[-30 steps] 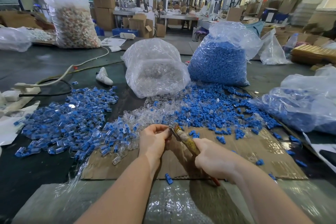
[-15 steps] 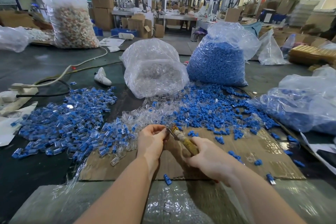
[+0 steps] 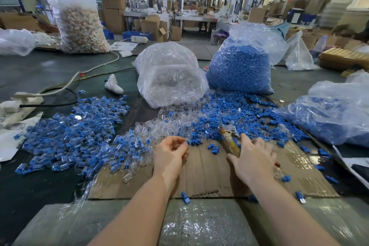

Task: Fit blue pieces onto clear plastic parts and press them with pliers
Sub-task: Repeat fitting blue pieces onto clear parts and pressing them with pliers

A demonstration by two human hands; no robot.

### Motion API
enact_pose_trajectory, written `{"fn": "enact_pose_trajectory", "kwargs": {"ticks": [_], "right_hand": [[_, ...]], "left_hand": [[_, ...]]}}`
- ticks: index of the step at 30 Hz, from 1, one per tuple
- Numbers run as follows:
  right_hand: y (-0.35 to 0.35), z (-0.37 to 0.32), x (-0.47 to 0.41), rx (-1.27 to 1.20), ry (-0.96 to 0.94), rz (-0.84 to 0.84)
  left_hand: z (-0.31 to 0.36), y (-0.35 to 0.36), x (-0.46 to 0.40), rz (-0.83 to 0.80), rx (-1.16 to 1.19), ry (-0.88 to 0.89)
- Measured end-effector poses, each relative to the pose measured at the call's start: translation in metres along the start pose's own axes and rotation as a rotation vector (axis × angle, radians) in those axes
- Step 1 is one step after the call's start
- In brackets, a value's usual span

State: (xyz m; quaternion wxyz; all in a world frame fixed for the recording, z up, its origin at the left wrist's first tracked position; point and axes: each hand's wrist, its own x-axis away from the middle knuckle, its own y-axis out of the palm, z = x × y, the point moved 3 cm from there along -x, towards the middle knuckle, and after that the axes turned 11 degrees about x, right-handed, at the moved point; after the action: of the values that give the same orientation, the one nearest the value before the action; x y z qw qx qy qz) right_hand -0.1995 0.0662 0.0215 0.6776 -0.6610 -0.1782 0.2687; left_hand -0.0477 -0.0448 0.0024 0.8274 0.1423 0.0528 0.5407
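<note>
The left hand (image 3: 171,155) has its fingers curled inward over the palm, the tips near a small clear part; whether they actually pinch it cannot be told. The right hand (image 3: 252,159) lies flat with fingers spread and relaxed over the handles of the pliers (image 3: 229,137), which rest on the cardboard sheet (image 3: 209,173) with their metal head pointing away toward the loose blue pieces (image 3: 235,118). Between the hands and just beyond them lies a scatter of clear plastic parts (image 3: 159,126); to the left spreads a heap of assembled blue-and-clear pieces (image 3: 75,132). Farther back stand a bag of clear parts (image 3: 169,78) and, beside it to the right, a bag of blue pieces (image 3: 239,66).
</note>
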Motion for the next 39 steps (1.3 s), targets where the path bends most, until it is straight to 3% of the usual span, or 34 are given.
{"fn": "enact_pose_trajectory", "kwargs": {"ticks": [12,16,20,27,35,39], "right_hand": [[0.010,-0.003,-0.001,0.135,-0.047,0.025],[0.003,-0.025,0.009,0.022,-0.287,0.233],[0.013,-0.049,0.015,-0.090,-0.453,0.159],[0.018,-0.052,0.018,-0.109,-0.486,0.194],[0.022,-0.050,0.019,-0.170,-0.432,0.216],[0.022,-0.050,0.019,-0.169,-0.431,0.219]], "left_hand": [[-0.004,0.003,0.002,-0.027,-0.259,0.138],[-0.006,0.005,0.004,-0.019,-0.310,0.187],[-0.008,0.005,0.003,0.000,-0.314,0.221],[-0.008,0.001,0.003,0.111,-0.392,0.295],[0.033,-0.025,-0.007,0.337,-0.904,0.575],[0.037,-0.042,-0.016,0.405,-1.112,0.550]]}}
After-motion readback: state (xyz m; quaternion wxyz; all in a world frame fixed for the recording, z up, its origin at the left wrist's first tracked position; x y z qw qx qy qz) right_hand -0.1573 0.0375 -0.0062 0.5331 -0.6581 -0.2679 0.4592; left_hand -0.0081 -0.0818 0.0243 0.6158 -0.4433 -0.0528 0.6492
